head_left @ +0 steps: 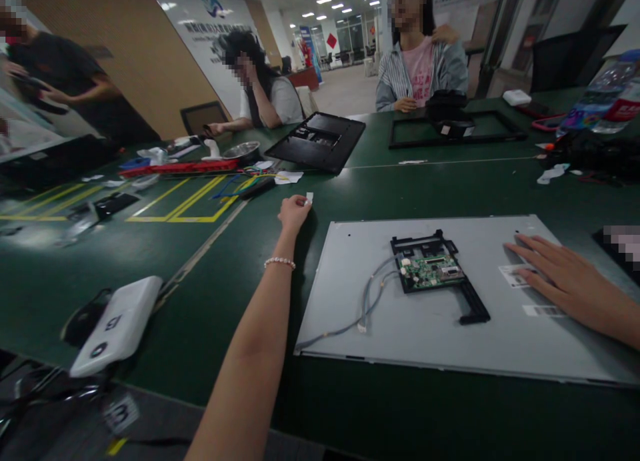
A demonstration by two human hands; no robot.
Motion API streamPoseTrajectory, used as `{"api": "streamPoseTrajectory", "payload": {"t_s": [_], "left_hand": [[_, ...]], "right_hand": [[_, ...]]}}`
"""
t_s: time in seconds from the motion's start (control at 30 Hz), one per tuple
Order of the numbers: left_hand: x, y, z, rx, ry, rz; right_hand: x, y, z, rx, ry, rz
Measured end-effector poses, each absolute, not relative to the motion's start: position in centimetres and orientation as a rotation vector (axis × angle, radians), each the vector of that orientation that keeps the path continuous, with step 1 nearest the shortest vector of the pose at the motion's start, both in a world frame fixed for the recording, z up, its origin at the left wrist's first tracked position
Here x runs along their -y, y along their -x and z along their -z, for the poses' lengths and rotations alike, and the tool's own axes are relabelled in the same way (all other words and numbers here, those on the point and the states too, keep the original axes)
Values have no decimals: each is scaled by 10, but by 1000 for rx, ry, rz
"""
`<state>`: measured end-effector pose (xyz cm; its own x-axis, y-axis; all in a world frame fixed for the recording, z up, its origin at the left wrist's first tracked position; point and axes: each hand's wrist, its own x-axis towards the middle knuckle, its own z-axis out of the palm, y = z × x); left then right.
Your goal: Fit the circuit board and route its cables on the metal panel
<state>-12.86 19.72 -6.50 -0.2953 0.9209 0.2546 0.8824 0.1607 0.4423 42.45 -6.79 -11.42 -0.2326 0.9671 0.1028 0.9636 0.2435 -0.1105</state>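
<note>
My left hand (295,213) reaches out over the green table, its fingers pinched on a small white piece (309,198) that looks like paper or tape. Flat under my right hand (560,274), fingers stretched out, lies a grey metal-backed display panel (350,274) with white labels near the fingertips. On the panel's back sits a black plastic bracket (473,307) carrying a green circuit board (433,271). Grey cables (367,297) run from the board to the panel's lower left corner.
A black plastic back cover (320,141) and a black frame (400,137) lie at the far side. Red strips, a metal bowl (243,149) and wires are at the left. A white device (117,327) stands near the front edge. Bottles (605,97) stand far right. Two people sit opposite.
</note>
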Motion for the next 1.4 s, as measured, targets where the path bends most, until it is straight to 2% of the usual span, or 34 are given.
{"api": "streamPoseTrajectory", "payload": {"t_s": [0.27,0.7,1.03,1.4], "left_hand": [[-194,125,64,-2441,-1787,-799],[-198,130,67,-2314,-1810,-853],[-200,127,69,-2246,-2039,-768],[-193,127,33,-2087,-1921,-501]], "right_hand": [[69,-422,111,2353,1846,-26],[68,-425,113,2348,1843,-31],[69,-427,116,2351,1840,-31],[70,-426,115,2350,1832,-36]]}}
